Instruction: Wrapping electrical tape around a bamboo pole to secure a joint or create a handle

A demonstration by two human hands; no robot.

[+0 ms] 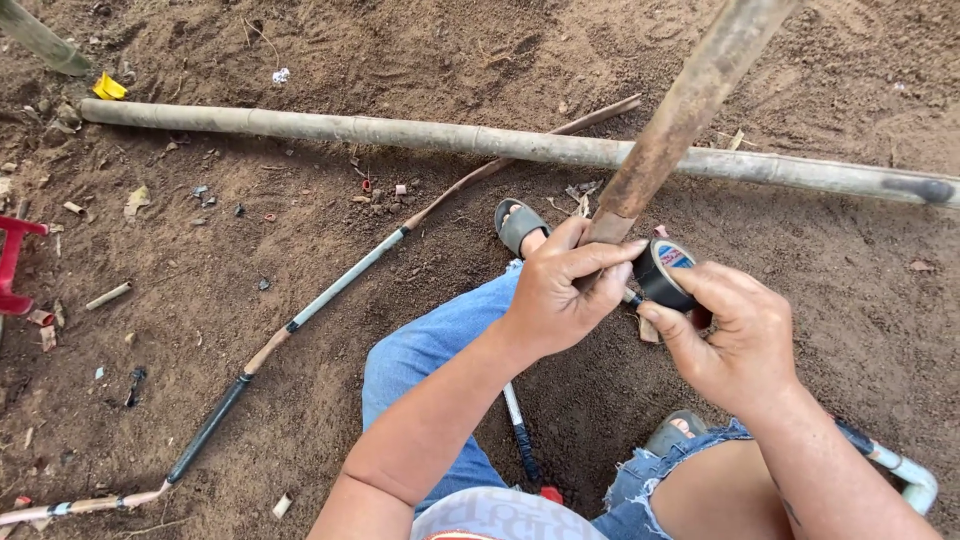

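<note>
The left hand (558,292) curls round the lower end of a slanted stick (680,115), fingers wrapped tight, thumb forward; the right hand (735,340) meets it from the right, pinching a black tape roll (662,272) just beside the stick, above bare ground (250,330).

Only labelled thing around here is the roll of black tape (662,272) I'm pinching in my right hand (735,340). It's sitting up by my fingertips, right against the brown pole, with its round face tilting toward me. The paper label inside the ring is showing as a white circle with blue and a bit of red on it. No other packages, signs or screens showing on the dirt.
</note>
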